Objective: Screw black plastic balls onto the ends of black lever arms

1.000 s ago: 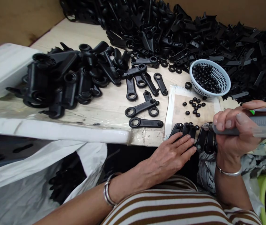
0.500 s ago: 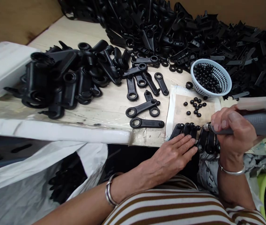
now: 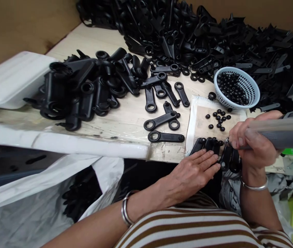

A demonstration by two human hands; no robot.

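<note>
Tool [image 3: 285,136], one, gripped in right hand [image 3: 258,139]; left hand [image 3: 194,172] flat, fingers extended, on levers [image 3: 198,145]; one basket [image 3: 251,90]

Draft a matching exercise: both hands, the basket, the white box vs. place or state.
1. Left hand
2. Right hand
3. Light-blue mesh basket
4. White box

A. Contains small black beads
B. At the table's left end, by a heap of black parts
C. Fingers laid across black lever arms
D. Grips a grey power tool

Pairs: 1-C, 2-D, 3-A, 4-B
</note>
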